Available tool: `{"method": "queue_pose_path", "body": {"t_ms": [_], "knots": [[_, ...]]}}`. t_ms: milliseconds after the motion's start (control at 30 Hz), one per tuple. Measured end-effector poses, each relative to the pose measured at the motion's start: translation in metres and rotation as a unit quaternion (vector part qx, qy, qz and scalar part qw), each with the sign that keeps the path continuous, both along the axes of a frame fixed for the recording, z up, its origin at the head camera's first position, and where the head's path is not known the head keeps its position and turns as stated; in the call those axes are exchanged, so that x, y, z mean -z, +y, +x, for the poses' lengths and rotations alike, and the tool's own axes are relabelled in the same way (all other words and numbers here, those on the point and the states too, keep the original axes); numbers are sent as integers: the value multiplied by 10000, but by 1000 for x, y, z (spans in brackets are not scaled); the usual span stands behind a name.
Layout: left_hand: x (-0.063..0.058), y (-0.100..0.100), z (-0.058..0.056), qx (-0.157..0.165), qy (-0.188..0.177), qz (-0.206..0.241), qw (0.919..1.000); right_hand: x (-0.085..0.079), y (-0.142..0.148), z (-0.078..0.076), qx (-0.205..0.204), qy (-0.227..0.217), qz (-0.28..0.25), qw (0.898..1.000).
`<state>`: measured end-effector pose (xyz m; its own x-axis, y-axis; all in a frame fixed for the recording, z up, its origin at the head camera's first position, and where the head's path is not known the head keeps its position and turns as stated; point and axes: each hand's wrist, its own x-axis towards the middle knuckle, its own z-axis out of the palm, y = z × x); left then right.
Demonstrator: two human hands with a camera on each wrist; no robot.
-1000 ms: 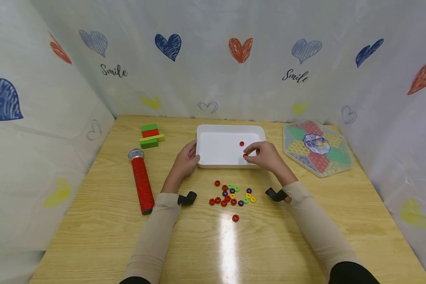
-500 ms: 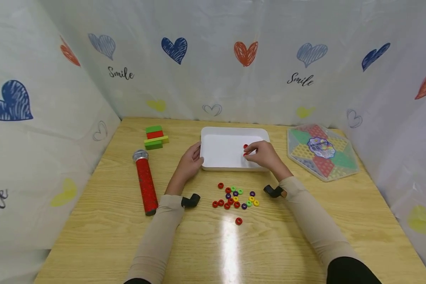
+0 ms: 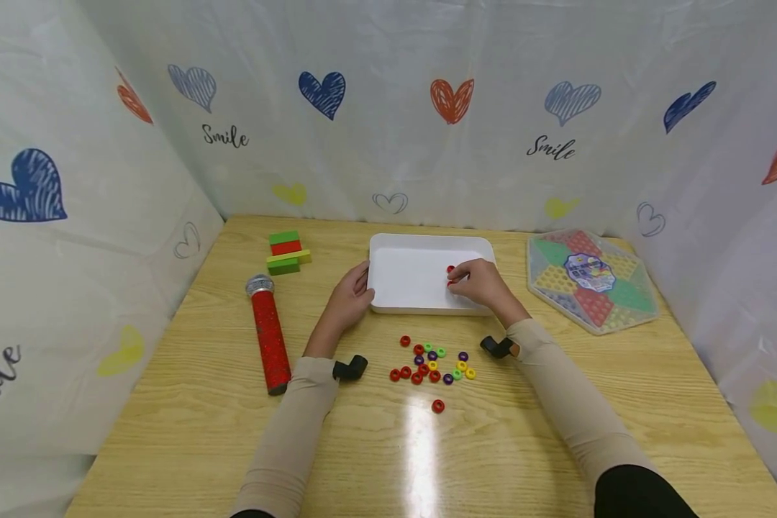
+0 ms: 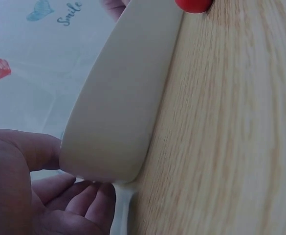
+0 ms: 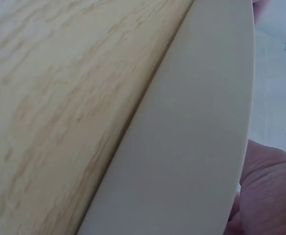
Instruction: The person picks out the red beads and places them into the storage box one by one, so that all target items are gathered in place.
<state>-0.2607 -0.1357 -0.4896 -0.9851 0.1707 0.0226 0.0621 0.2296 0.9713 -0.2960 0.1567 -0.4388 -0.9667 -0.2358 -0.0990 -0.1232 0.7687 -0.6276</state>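
A white tray [image 3: 404,277] stands before me on the table. My left hand [image 3: 350,296] holds its left end; in the left wrist view the thumb lies against the rim and the fingers are bent by the end wall. Over the tray's right part, my right hand [image 3: 483,283] pinches a small red ring bead [image 3: 450,283] between thumb and fingertips. Just behind it another red ring bead [image 3: 450,269] lies on the tray floor, partly hidden by the fingers. The right wrist view shows mostly the tray's outer wall [image 5: 196,122], which conceals the fingertips.
Loose ring beads [image 3: 424,370] in red, green, purple and yellow lie in front of the tray, with one red bead [image 3: 438,406] nearer. Left are a red microphone [image 3: 270,338] and stacked colored blocks [image 3: 286,249]. A hexagonal game board [image 3: 592,280] lies right.
My right hand has shifted slightly left and away from me, bringing the pinched red bead closer to the one in the tray. My left hand stays on the tray. The head view has shifted a little.
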Motion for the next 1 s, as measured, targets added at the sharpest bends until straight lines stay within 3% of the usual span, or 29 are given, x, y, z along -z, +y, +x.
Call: {"method": "queue_pose_path", "body": {"t_ms": [400, 633, 1000], "knots": [[-2, 3, 2, -15, -4, -86, 10000, 3, 4, 0, 26, -165, -61, 9998], [-4, 2, 0, -59, -92, -161, 9998, -2, 7, 4, 20, -9, 14, 10000], [-3, 3, 0, -20, -100, -185, 9998, -11, 9, 23, -219, 330, 52, 9992]]}}
